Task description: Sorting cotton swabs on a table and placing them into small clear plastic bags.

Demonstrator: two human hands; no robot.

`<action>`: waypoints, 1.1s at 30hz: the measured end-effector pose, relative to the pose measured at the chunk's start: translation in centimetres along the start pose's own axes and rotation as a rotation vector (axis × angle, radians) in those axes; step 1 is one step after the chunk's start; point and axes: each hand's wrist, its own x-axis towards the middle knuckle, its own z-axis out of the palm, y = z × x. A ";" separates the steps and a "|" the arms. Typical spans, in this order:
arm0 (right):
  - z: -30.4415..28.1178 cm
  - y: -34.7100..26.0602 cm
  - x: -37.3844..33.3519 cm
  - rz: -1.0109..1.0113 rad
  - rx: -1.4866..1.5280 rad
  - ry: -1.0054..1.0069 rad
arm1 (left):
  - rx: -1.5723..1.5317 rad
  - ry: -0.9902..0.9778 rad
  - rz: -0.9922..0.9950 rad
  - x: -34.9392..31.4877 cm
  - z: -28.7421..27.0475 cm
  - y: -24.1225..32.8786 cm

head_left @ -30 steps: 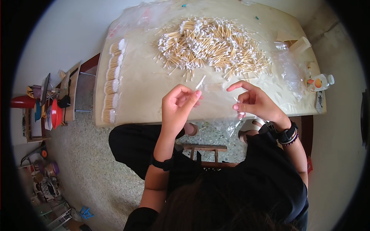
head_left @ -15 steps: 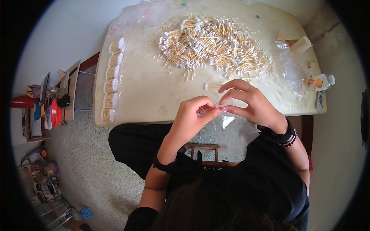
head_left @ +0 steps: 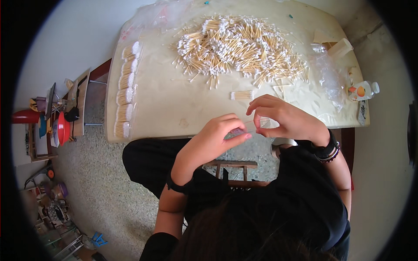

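Beyond the table's near edge, a clear plastic bag (head_left: 250, 126) is stretched between my two hands, now seen nearly edge-on. My left hand (head_left: 213, 139) grips one side of it, thumb along the front and fingers curled behind. Thumb and index finger of my right hand (head_left: 285, 119) pinch the other side, forming a ring. Just past my right fingers lies a small bundle of cotton swabs (head_left: 242, 95) on the table. Farther back spreads a large loose heap of cotton swabs (head_left: 239, 50), with wooden sticks and white tips.
Several bagged swab bundles (head_left: 125, 96) form a column along the left edge of the cream table (head_left: 170, 98). Crumpled clear plastic (head_left: 331, 80) and a bottle (head_left: 363, 92) lie at the right. A wooden stool (head_left: 235, 164) stands under my arms; household clutter (head_left: 56, 213) fills the far left.
The bag has tilted from hanging down, face visible, to nearly edge-on. My hands have drawn slightly apart, and the left has shifted a little lower.
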 end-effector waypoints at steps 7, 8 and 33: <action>-1.2 0.3 -0.9 0.074 0.214 -0.105 | -0.050 -0.239 0.038 -0.3 -1.5 -0.2; -1.2 0.5 -1.1 0.064 0.239 -0.110 | 0.010 -0.233 0.048 -0.2 -1.6 -0.1; -0.5 -0.2 -0.6 0.089 0.214 0.160 | -0.322 0.206 0.004 0.2 0.1 -0.5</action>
